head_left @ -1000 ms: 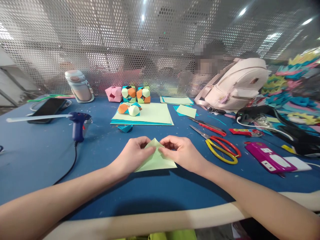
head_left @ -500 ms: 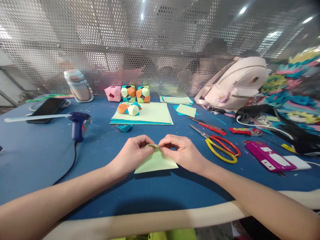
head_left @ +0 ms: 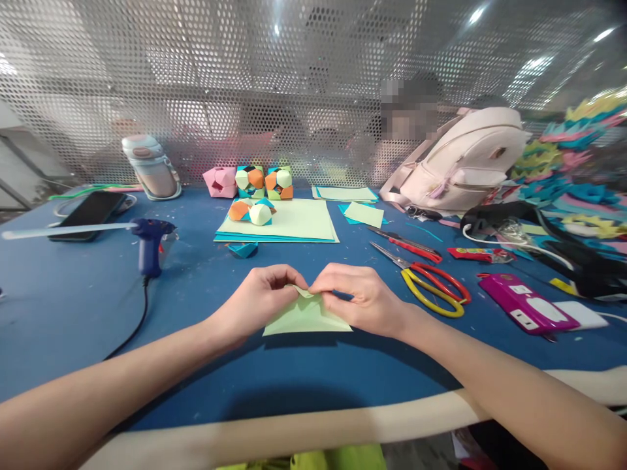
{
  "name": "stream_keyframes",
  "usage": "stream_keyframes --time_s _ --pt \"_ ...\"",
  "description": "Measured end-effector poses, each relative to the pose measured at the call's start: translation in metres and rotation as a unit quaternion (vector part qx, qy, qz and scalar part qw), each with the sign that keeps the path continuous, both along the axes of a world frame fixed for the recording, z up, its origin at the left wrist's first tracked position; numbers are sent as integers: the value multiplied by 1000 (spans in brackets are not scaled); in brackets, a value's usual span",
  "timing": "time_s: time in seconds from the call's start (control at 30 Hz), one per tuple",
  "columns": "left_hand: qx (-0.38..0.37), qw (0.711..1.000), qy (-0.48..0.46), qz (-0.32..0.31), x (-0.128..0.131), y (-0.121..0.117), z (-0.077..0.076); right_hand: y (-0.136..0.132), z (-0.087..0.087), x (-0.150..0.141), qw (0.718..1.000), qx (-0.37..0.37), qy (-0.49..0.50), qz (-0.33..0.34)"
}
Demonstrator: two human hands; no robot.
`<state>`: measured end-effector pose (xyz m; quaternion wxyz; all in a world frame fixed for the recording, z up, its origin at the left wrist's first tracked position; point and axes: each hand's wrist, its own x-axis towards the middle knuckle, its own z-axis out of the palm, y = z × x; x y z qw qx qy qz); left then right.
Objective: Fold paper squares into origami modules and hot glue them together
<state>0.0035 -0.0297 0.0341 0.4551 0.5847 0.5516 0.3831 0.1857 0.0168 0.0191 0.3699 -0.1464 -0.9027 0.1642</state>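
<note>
A pale green sheet of paper point(head_left: 306, 316) is held between my two hands, a little above the blue table. Its far edge is curled over at the fingertips. My left hand point(head_left: 262, 297) pinches that edge between thumb and fingers. My right hand point(head_left: 360, 297) is closed at the same edge, its fingertips meeting those of the left; the thumb lies on the paper's right side. Beyond them rest a small folded blue paper piece point(head_left: 243, 250) and a stack of green and blue sheets point(head_left: 304, 222) with an orange, blue and cream folded model point(head_left: 259, 214) on top.
At left are a blue glue gun point(head_left: 149, 248), a black phone point(head_left: 88, 215) and a bottle point(head_left: 151, 166). Scissors point(head_left: 426, 281), a red-handled cutting tool point(head_left: 406, 245) and a purple power strip point(head_left: 529, 303) lie at right. A backpack point(head_left: 460, 163) leans against the perforated metal screen point(head_left: 206, 85).
The fingers of my right hand have shifted along the paper's far edge, and its thumb has loosened. More of the curled edge now shows. The view has tilted slightly.
</note>
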Motion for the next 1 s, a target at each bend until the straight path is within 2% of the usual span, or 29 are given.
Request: stream_keyframes --time_s 0.2,0.3,0.43,0.57,1.0 --pt "-20 1000 -12 -11 -4 0 5 0 1 3 999 39 -21 17" --pt "-16 999 -31 -23 -5 1 4 1 0 4 996 74 -40 17" --pt "-11 999 -34 -6 -3 2 -1 1 -2 4 990 127 -64 3" --pt "-62 996 -66 -26 -1 1 -4 0 -1 5 985 154 -81 -3" --pt "-80 990 -115 -32 -3 3 -7 2 -6 2 994 97 -45 2"
